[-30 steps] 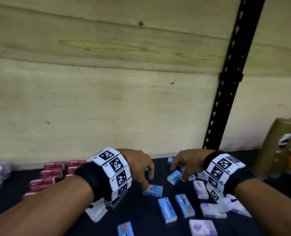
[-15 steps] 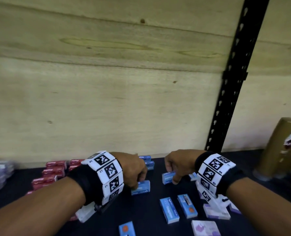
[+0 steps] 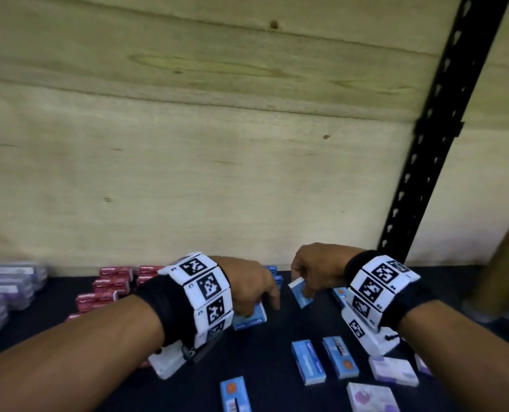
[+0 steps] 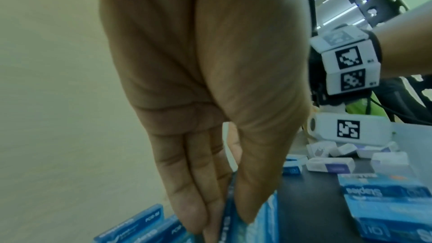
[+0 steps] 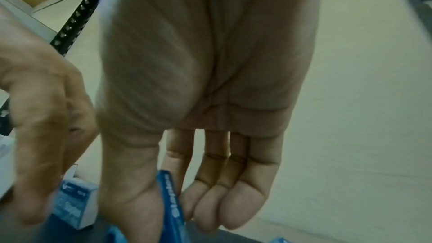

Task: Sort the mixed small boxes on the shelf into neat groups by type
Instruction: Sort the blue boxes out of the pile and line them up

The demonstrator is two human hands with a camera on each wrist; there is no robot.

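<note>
In the head view, the left hand is gripping a blue box and carrying it toward the small stack of blue boxes at the foot of the plywood back wall. The right hand is pinching a second blue box and tilting it up off the dark shelf. A second ago both boxes were lying flat, farther out from that wall; now both are travelling toward it, so the blue group is growing by two. Nearer the person than the wall, more loose blue boxes and pale purple boxes are waiting unsorted, while red boxes and a purple pile are sitting along the wall to the left, already grouped.

In the left wrist view, the fingers and thumb are closing on opposite faces of the blue box, holding it on edge just beside boxes already standing by the wall.

In the right wrist view, the thumb and fingers are pinching the thin edge of the other blue box, fingers nearly straight, lifted clear of the shelf. My guess is that both placements are imminent, with the purple boxes still to be gathered.
</note>
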